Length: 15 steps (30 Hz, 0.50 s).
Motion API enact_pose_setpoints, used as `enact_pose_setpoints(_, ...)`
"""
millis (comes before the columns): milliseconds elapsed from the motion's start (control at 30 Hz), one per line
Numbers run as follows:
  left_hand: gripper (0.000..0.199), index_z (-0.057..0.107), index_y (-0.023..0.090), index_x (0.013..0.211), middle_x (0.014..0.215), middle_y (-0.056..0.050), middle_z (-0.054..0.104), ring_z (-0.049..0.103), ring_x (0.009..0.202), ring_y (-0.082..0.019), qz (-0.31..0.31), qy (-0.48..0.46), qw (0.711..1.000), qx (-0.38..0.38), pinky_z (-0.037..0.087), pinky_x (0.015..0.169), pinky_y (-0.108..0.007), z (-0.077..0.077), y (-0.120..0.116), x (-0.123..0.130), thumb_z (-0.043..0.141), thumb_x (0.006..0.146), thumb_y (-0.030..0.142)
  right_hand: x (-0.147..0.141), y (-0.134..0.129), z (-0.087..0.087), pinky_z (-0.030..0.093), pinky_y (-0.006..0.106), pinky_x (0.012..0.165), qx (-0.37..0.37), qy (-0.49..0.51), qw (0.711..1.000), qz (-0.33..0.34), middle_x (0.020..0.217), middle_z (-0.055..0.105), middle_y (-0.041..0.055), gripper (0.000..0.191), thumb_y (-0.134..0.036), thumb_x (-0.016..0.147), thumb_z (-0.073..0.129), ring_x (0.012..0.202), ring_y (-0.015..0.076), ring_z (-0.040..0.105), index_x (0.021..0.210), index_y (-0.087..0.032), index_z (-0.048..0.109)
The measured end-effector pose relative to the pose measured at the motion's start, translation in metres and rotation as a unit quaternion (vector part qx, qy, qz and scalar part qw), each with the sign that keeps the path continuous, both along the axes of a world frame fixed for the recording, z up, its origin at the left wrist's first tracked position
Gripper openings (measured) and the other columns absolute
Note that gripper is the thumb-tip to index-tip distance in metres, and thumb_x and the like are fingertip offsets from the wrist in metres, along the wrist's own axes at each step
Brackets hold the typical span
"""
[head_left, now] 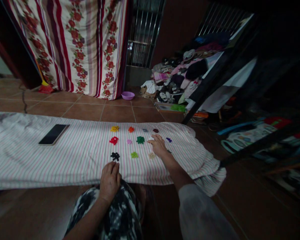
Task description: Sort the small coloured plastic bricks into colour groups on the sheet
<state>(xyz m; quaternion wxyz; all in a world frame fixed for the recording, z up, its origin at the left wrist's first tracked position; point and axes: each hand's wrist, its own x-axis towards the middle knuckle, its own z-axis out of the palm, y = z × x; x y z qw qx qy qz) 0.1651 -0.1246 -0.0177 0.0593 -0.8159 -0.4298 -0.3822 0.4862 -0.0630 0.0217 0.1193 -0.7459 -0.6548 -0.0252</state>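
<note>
Small piles of coloured pieces lie in rows on a striped cloth point(77, 150). My right hand point(158, 145) reaches over the cloth, its fingertips at a white pile point(150, 139); whether it grips a piece is too small to tell. Near it are a dark green pile point(140, 140), a beige pile point(152, 155), a dark brown pile point(155, 130) and a purple pile point(168, 140). My left hand point(111, 177) rests at the cloth's near edge, fingers together, just below a black pile point(115, 156). Above that sit a red pile point(114, 140) and a yellow pile point(114, 128).
A dark phone point(54, 134) lies on the cloth at the left. Orange, pink, grey and lime piles are among the rows. Behind are a floral curtain point(87, 50), a purple basin point(128, 95) and heaped clothes point(180, 75). A dark post point(202, 96) slants at the right.
</note>
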Motion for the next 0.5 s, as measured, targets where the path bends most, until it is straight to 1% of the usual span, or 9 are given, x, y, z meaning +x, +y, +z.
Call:
enact_pose_setpoints(133, 0.029, 0.062, 0.01, 0.109, 0.106, -0.013, 0.06, 0.054, 0.103, -0.025, 0.0, -0.004, 1.0, 0.002, 0.052, 0.089, -0.042, -0.001, 0.0, 0.0, 0.049, 0.084, 0.008, 0.004, -0.002, -0.004, 0.031, 0.041, 0.103, 0.04, 0.002, 0.999, 0.003, 0.137, 0.054, 0.0065, 0.043, -0.006, 0.085, 0.044, 0.131, 0.0255, 0.033, 0.105, -0.027, 0.075)
enact_pose_setpoints(233, 0.029, 0.061, 0.011, 0.109, 0.106, -0.013, 0.06, 0.054, 0.103, -0.025, 0.001, -0.005, 1.0, -0.006, 0.052, 0.089, -0.043, 0.0, 0.0, 0.0, 0.048, 0.084, 0.008, 0.009, -0.008, 0.003, 0.032, 0.039, 0.1, 0.051, 0.002, 0.999, -0.011, 0.129, 0.06, 0.0077, 0.04, -0.006, 0.085, 0.045, 0.123, 0.0244, 0.039, 0.102, -0.024, 0.076)
enact_pose_setpoints(333, 0.029, 0.061, 0.01, 0.11, 0.106, -0.013, 0.06, 0.054, 0.102, -0.025, 0.0, -0.007, 1.0, -0.009, 0.052, 0.089, -0.043, 0.0, -0.001, 0.0, 0.048, 0.084, 0.008, 0.012, -0.019, 0.013, 0.032, 0.035, 0.096, 0.042, 0.001, 0.998, -0.048, 0.112, 0.068, 0.008, 0.035, -0.007, 0.085, 0.047, 0.113, 0.0231, 0.045, 0.094, -0.021, 0.077)
enact_pose_setpoints(400, 0.029, 0.061, 0.01, 0.11, 0.106, -0.013, 0.06, 0.054, 0.102, -0.025, -0.001, -0.009, 1.0, -0.008, 0.052, 0.089, -0.044, -0.001, -0.001, 0.0, 0.048, 0.084, 0.008, 0.012, -0.026, 0.019, 0.031, 0.036, 0.094, 0.026, -0.007, 0.997, -0.07, 0.103, 0.07, 0.007, 0.032, -0.008, 0.085, 0.049, 0.11, 0.0234, 0.046, 0.089, -0.022, 0.077)
enact_pose_setpoints(500, 0.029, 0.061, 0.011, 0.11, 0.106, -0.013, 0.06, 0.055, 0.102, -0.025, -0.001, -0.011, 1.0, -0.005, 0.052, 0.089, -0.043, -0.001, -0.001, -0.001, 0.048, 0.084, 0.007, 0.009, -0.031, 0.022, 0.029, 0.038, 0.093, -0.005, -0.014, 0.996, -0.084, 0.105, 0.07, 0.0053, 0.032, -0.009, 0.085, 0.049, 0.111, 0.0246, 0.044, 0.087, -0.025, 0.077)
